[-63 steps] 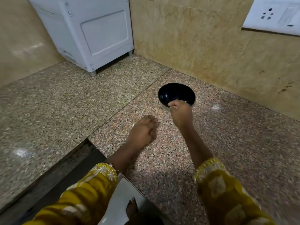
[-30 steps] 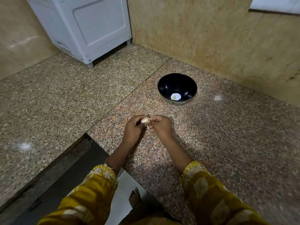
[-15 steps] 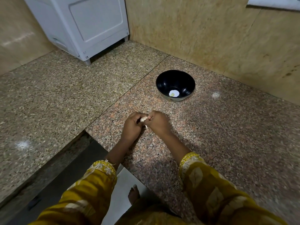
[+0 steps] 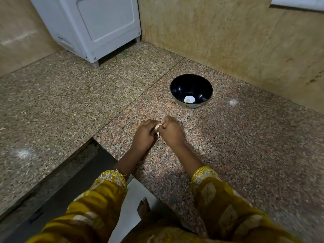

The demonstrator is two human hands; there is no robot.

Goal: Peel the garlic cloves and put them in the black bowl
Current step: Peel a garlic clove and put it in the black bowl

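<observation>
Garlic clove (image 4: 157,128) is held low over the granite counter (image 4: 245,146), between both hands. On the left, the left hand (image 4: 143,135) curls its fingers round it; from the right, the right hand (image 4: 171,131) pinches it with curled fingertips. Farther right and back, the black bowl (image 4: 182,85) stands apart, a small pale piece (image 4: 189,99) at its bottom.

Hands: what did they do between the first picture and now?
The right hand came back from the round black bowl toward the person and met the left hand. Both now pinch a small pale garlic clove between them, over the speckled granite counter. The bowl stayed where it was, with a pale piece lying inside.
</observation>
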